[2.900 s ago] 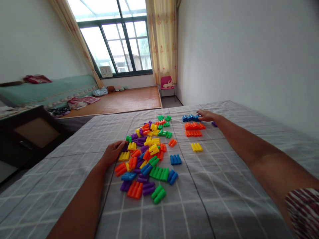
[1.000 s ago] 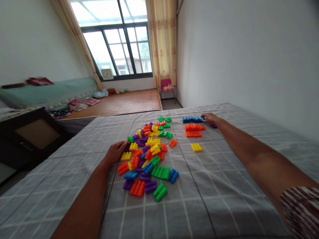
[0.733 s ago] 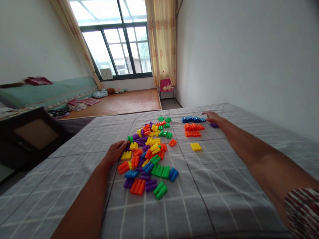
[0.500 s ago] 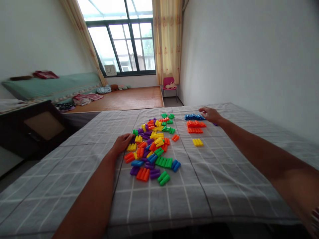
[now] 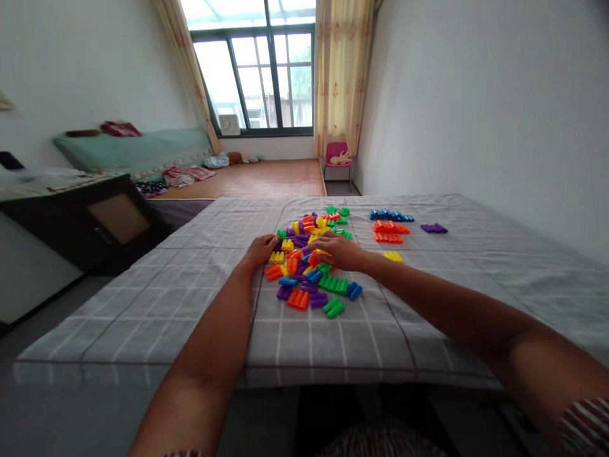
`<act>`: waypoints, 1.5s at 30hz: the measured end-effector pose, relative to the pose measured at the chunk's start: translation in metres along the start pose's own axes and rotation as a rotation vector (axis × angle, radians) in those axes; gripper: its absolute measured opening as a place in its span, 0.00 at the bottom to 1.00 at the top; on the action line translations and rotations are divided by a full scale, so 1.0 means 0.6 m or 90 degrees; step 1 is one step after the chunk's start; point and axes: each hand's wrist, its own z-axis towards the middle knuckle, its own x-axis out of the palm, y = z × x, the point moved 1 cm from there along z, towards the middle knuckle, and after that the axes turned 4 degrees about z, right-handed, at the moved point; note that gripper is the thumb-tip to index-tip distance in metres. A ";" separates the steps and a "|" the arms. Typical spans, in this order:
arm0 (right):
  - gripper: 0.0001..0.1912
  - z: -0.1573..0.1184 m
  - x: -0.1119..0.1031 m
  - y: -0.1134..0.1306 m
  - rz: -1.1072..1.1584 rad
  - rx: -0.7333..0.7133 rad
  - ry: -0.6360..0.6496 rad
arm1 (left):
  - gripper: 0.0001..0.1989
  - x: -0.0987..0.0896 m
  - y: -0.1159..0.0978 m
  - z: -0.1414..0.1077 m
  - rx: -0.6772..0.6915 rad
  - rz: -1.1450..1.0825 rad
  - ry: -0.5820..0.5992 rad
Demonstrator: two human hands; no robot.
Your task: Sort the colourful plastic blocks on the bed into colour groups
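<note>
A heap of plastic building blocks (image 5: 309,285), shaped like joined tubes in purple, orange, yellow, green and blue, lies on the checked cloth. At the heap's left edge rests my left hand (image 5: 261,250), fingers together and curled beside a purple block; whatever is under the fingertips is hidden. My right hand (image 5: 341,250) reaches over the middle of the heap, thumb and fingers apart, fingertips down among yellow and orange blocks. To the right lie sorted rows: blue blocks (image 5: 391,216), orange blocks (image 5: 390,232), a purple block (image 5: 434,228) and a yellow block (image 5: 393,257), partly behind my right forearm.
The grey checked cloth (image 5: 200,317) covers the table up to its front edge. Beyond it are a low bed (image 5: 266,178), a pink chair (image 5: 337,152) and a window. A dark cabinet (image 5: 90,216) stands at the left, and a white wall runs along the right.
My right hand has moved left from beside the blue row to the heap, uncovering the purple block. My left hand stays at the heap's left edge. The view has shifted.
</note>
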 end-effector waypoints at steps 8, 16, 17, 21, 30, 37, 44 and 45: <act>0.11 -0.014 0.016 0.004 -0.019 0.033 0.058 | 0.23 -0.005 0.013 0.005 0.017 -0.021 -0.052; 0.13 -0.087 -0.011 -0.009 0.151 -0.002 -0.023 | 0.22 0.009 0.014 0.003 -0.031 0.033 -0.019; 0.14 -0.094 -0.010 -0.011 0.173 -0.005 -0.027 | 0.22 0.009 0.011 0.004 -0.038 0.043 -0.017; 0.21 -0.117 0.002 -0.019 0.278 0.011 -0.082 | 0.19 -0.008 -0.013 0.016 -0.048 0.085 0.061; 0.24 -0.155 0.036 -0.063 0.157 0.176 -0.188 | 0.19 -0.036 -0.031 -0.041 -0.114 0.207 0.059; 0.17 -0.157 0.045 -0.065 0.084 0.148 -0.089 | 0.19 -0.008 -0.030 -0.081 -0.170 0.232 -0.041; 0.16 -0.162 0.039 -0.068 0.112 0.158 -0.101 | 0.19 -0.014 -0.049 -0.080 -0.180 0.223 -0.008; 0.16 -0.162 0.039 -0.068 0.116 0.163 -0.104 | 0.18 -0.018 -0.051 -0.078 -0.180 0.224 -0.001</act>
